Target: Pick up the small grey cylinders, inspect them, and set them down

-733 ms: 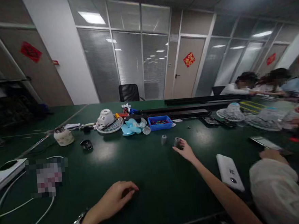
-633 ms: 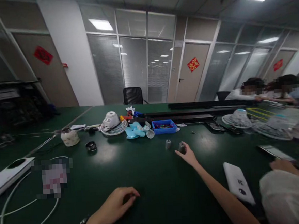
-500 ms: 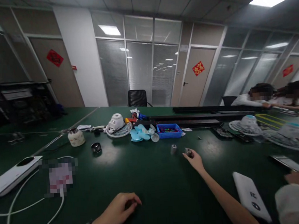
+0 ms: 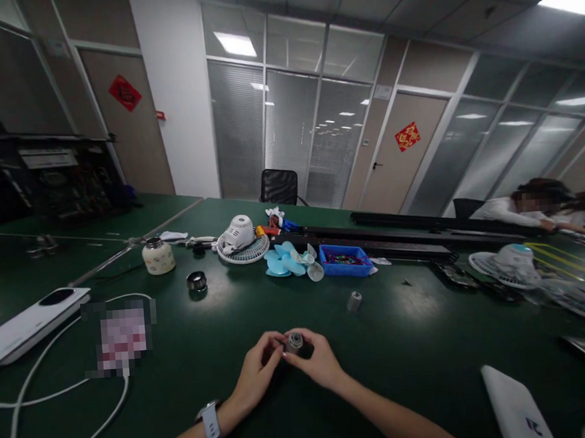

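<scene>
My right hand (image 4: pixel 318 360) grips a small cylindrical metal motor (image 4: pixel 295 342) between thumb and fingers, low over the table in front of me. Its round end, with a ring in the middle, faces up toward me. From the other side my left hand (image 4: pixel 262 364) has its thumb and fingertips closed against the motor; the fingers partly cover its side. A second small metal motor (image 4: pixel 355 301) stands by itself on the table, beyond and to the right of my hands.
Across the green table (image 4: pixel 221 344) sit a white fan housing (image 4: pixel 239 236), light-blue fan blades (image 4: pixel 283 260), a blue bin (image 4: pixel 345 260) of wires and a black ring-shaped part (image 4: pixel 197 282). A jar (image 4: pixel 158 256) and white cable (image 4: pixel 58 389) lie left, a white phone-like slab (image 4: pixel 515 400) right. People sit at the far right.
My right hand has drawn the motor back toward me from beside the other motor. My left hand has moved up and right to meet it. The view has shifted slightly.
</scene>
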### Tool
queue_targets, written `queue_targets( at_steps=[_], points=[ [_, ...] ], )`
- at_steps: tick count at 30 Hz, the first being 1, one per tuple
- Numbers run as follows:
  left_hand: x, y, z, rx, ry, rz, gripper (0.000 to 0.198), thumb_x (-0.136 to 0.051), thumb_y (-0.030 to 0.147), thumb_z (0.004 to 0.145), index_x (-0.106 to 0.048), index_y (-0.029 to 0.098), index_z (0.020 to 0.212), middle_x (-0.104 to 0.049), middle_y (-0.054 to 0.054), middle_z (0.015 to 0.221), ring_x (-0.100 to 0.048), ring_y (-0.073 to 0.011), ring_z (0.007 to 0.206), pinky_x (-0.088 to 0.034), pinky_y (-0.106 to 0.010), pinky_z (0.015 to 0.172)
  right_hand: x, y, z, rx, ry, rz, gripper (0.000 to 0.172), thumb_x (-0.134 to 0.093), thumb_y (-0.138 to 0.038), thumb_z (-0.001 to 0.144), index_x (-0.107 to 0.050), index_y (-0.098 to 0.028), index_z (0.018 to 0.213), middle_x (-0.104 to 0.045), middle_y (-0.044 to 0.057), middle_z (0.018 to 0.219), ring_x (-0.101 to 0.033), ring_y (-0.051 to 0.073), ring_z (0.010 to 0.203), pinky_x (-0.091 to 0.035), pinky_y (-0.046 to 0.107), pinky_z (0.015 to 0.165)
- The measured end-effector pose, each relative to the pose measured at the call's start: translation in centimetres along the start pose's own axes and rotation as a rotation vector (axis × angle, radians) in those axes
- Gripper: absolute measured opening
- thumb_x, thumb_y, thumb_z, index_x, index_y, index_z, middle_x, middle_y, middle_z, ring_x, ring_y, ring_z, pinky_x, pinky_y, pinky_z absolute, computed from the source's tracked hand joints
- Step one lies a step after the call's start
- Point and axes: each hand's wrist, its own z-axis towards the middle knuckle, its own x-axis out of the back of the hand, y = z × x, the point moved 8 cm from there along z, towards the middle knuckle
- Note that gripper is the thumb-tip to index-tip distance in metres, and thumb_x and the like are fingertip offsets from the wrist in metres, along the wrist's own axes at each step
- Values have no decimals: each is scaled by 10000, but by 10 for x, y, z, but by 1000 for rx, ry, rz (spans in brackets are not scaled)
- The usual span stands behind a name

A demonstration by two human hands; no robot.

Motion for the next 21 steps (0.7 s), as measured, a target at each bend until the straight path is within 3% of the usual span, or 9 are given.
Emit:
queue_targets(
  at_steps=[3,5,13,21],
  points=[
    [10,-1,5,-43,113,-26,347,-490,408,898,-561,222,1182,-593,-65,1087,-573,-182,938,-454,-288,785,-7,13,7,0,44,5,326,-708,-303,739,-671,-188,1041,-707,52,1005,-651,218,949,-499,338,873],
    [9,2,8,-89,97,21,339,-520,402,886,-586,242,1178,-571,-71,1147,-565,-188,980,-456,-290,790,-9,21,7,16,59,-34,322,-683,-264,744,-671,-192,1057,-706,53,1006,-649,217,940,-499,331,857],
    [6,10,23,-157,103,157,273,-581,436,838,-732,221,911,-567,-96,1120,-571,-216,992,-481,-310,767,-14,21,4,69,59,-230,274,-683,-269,729,-698,-204,995,-712,27,924,-641,208,846,-476,325,799],
    [10,12,21,-219,133,246,237,-603,424,828,-750,258,913,-605,-82,1065,-561,-223,1036,-475,-367,888,-14,19,3,96,32,-204,317,-681,-252,739,-689,-226,1055,-714,29,1003,-649,213,911,-478,325,836]
  ],
)
